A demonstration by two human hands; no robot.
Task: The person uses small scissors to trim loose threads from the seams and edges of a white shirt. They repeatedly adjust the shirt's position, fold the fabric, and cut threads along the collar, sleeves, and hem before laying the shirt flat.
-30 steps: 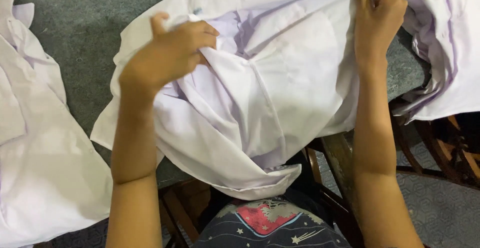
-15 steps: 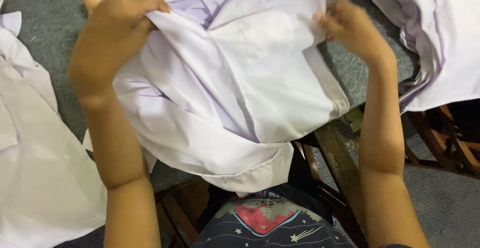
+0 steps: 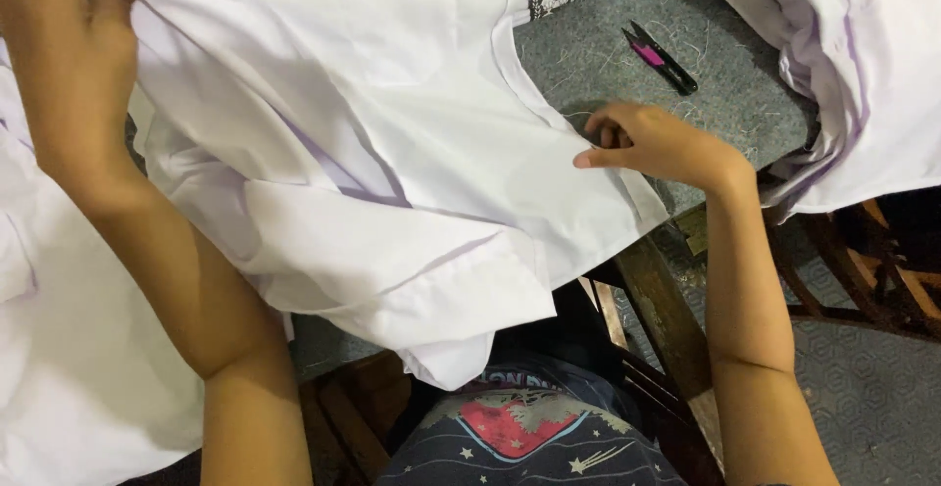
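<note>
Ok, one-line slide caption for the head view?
Left hand grips a white garment on a grey table; right hand pinches its edge near small thread snips.

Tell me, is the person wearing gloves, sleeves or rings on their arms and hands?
No. The left hand and right hand are bare: no gloves, and no rings or watch that I can see. Both forearms are uncovered, with no sleeves in view.
</note>
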